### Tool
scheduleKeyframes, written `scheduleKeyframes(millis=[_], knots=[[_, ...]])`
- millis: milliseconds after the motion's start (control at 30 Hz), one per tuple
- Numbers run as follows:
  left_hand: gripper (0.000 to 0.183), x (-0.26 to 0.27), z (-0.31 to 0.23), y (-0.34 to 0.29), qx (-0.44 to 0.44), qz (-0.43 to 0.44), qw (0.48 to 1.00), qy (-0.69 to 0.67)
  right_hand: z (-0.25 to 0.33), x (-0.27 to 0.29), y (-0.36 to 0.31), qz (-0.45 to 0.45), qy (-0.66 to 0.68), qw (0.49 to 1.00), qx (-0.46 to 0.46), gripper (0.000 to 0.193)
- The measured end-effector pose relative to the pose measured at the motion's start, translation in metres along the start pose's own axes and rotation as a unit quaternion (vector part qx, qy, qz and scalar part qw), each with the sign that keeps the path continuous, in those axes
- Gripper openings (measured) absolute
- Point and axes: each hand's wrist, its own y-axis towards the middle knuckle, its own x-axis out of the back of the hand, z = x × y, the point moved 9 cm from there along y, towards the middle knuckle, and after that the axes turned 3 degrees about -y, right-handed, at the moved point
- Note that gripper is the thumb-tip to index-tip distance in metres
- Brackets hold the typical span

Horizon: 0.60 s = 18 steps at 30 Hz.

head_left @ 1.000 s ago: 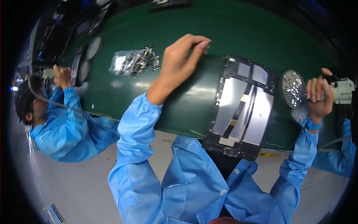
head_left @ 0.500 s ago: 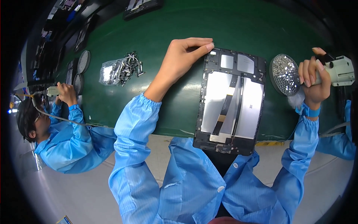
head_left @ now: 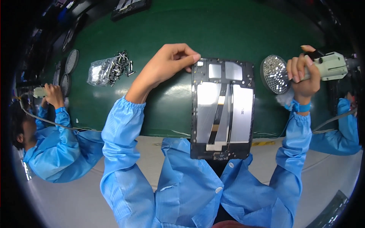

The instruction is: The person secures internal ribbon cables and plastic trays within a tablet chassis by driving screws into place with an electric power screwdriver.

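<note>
An opened tablet (head_left: 243, 114) with its inside bare, showing silver battery panels and a dark ribbon cable, reaches over the front edge of the green table. My left hand (head_left: 173, 62) pinches its upper left corner between thumb and fingers. To the right, my right hand (head_left: 306, 76) is wrapped around a pale grey-green electric screwdriver (head_left: 331, 67), held sideways away from the tablet. Its bit end cannot be made out. Close to the left of that hand stands a round dish (head_left: 274, 74) of small shiny screws.
On the green table (head_left: 163, 30), a clear plastic bag (head_left: 102, 72) lies beside a pile of small metal parts (head_left: 121, 66). Another device (head_left: 130, 8) is at the far edge. Co-workers sit at the left (head_left: 55, 152) and right (head_left: 336, 133); the left one holds a similar tool.
The whole view has shifted, so the table's things appear farther left. The tablet has turned a little straighter and come slightly nearer, my left hand still on its corner. My right hand keeps the screwdriver.
</note>
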Motion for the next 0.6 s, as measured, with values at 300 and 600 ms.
scheduleKeyframes(millis=[300, 600], knots=[[0.026, -0.011, 0.018, -0.021, 0.014, 0.093, 0.995, -0.015, -0.028, -0.152, 0.019, 0.125, 0.047, 0.99, -0.044, 0.024], [0.024, -0.008, 0.015, -0.02, -0.038, 0.11, 0.992, -0.054, -0.069, -0.215, 0.013, 0.154, 0.071, 0.981, -0.094, 0.019]])
